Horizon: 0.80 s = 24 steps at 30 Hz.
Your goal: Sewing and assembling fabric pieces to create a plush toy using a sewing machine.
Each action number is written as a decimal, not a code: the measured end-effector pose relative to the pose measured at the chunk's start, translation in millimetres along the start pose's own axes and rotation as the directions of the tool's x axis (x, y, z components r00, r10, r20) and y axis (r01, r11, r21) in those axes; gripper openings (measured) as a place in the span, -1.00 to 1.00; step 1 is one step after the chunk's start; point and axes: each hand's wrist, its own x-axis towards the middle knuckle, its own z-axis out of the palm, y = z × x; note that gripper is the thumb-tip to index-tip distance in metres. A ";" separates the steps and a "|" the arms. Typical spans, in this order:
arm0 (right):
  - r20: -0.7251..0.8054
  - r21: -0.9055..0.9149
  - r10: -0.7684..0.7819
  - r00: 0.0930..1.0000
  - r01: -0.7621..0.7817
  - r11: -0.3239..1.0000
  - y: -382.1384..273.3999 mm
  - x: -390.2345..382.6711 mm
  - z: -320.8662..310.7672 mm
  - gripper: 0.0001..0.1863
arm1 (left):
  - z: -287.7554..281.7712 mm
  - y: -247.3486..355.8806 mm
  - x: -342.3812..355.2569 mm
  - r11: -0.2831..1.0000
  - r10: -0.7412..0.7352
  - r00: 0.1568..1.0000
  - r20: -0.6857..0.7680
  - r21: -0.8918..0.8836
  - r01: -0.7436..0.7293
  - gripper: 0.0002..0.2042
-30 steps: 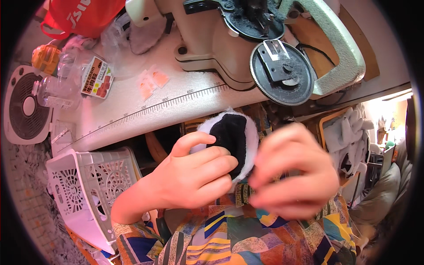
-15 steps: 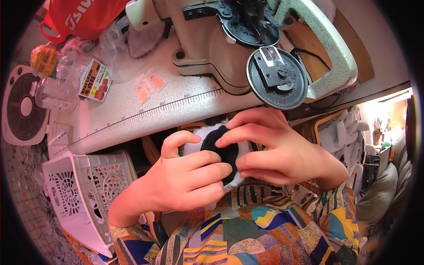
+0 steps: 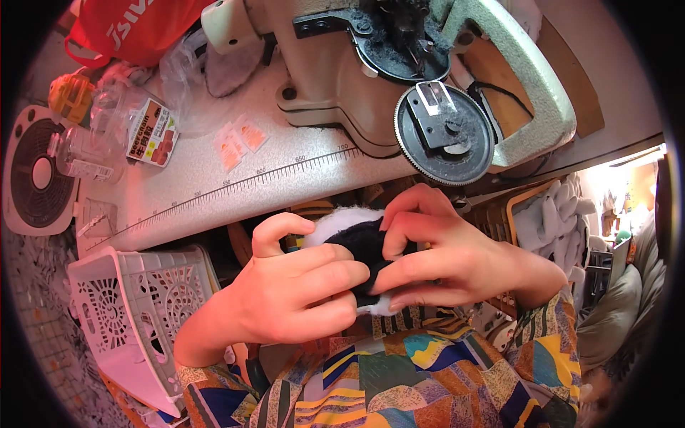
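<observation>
Between my hands, just off the table's front edge, is a furry fabric piece (image 3: 351, 239) with a fluffy white outside and a black inner face. My left hand (image 3: 289, 292) grips its left side, fingers curled over the black face and the index finger bent over the white fur. At its right side, my right hand (image 3: 446, 260) pinches the edge with bent fingers, the thumb low near the bottom rim. My fingers hide much of the piece, so its full shape does not show.
A sewing machine (image 3: 332, 107) with a toothed black disc (image 3: 474, 160) stands on the table (image 3: 207, 175) beyond my hands. Packets (image 3: 240, 141) and plastic jars lie to the left. A white crate (image 3: 168, 278) sits low at left; a basket (image 3: 514, 214) holds grey pieces at right.
The fabric piece has turned and spread a little, showing more white fur at the top and a wider black face. My right fingers have bent more and shifted along its edge.
</observation>
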 end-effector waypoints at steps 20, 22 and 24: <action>-0.181 -0.338 -0.166 0.969 0.097 0.936 -13.3 -14.5 -3.0 -0.73 | 1.5 14.3 -4.1 0.999 0.026 0.996 -0.084 0.046 -0.022 -0.88; -0.190 -0.343 -0.170 0.967 0.097 0.934 -13.9 -15.9 -3.2 -0.73 | 0.7 15.8 -1.7 0.990 0.066 0.992 -0.106 0.133 -0.051 -0.86; -0.197 -0.343 -0.174 0.965 0.098 0.934 -14.0 -16.2 -2.9 -0.72 | 1.1 15.3 -0.8 0.978 0.108 0.985 -0.135 0.190 -0.081 -0.84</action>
